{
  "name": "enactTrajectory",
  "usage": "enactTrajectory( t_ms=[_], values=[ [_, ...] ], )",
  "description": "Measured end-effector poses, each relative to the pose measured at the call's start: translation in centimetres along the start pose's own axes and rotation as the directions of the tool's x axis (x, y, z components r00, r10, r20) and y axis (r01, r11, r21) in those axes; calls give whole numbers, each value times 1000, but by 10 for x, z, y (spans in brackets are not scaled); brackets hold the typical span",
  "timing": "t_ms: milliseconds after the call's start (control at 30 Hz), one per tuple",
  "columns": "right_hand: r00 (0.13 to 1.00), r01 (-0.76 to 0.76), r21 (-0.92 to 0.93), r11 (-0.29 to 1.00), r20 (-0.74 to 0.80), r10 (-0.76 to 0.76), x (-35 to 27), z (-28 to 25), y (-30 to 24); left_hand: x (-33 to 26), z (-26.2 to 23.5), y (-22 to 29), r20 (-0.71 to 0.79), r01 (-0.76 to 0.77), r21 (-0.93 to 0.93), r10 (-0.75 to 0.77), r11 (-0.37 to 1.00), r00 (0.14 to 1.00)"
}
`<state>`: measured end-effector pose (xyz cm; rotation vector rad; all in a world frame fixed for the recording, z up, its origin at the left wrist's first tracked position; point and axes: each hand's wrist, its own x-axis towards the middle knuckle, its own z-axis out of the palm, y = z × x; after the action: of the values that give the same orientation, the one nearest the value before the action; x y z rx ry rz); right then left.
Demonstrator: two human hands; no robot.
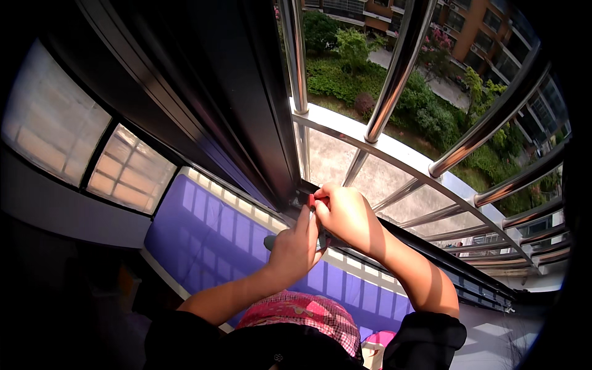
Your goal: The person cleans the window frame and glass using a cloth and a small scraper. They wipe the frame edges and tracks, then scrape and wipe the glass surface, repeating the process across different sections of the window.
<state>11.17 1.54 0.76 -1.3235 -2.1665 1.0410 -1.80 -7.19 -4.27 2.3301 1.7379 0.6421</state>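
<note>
Both of my hands meet at the lower corner of a dark window frame (271, 154). My right hand (348, 216) is closed, pinching a small red thing (312, 201) against the frame's corner. Just below and to the left, my left hand (296, 246) is curled round a grey handle-like object (269, 242). One rounded end of it sticks out past my palm and the rest is hidden. The fingertips of my left hand touch the right hand. What the red thing is cannot be made out.
Shiny steel guard bars (394, 68) curve outside the window above a pale ledge (345, 160), with gardens and buildings far below. A purple cushion (209, 228) lies along the sill inside. A frosted glass pane (129, 169) sits at the left. Pink checked cloth (308, 311) lies near my chest.
</note>
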Motion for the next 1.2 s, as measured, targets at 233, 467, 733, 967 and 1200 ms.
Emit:
enactTrajectory(
  t_ms=[233,467,733,967,1200],
  values=[
    [996,-44,27,999,84,41,19,-1,5,-7,-4,0,6,-22,-42,22,999,1000],
    [937,345,-339,875,185,-297,15,-7,6,-9,-12,-2,93,-17,-57,22,998,995],
    [916,395,-601,695,317,-246,40,-3,-2,4,1,-5,119,48,-279,-16,959,993],
    [927,331,-530,781,337,-164,11,-31,8,6,15,22,171,-10,-328,70,945,983],
    [981,194,-297,935,83,-177,-19,-35,9,6,18,16,76,-65,-335,95,940,993]
  ],
)
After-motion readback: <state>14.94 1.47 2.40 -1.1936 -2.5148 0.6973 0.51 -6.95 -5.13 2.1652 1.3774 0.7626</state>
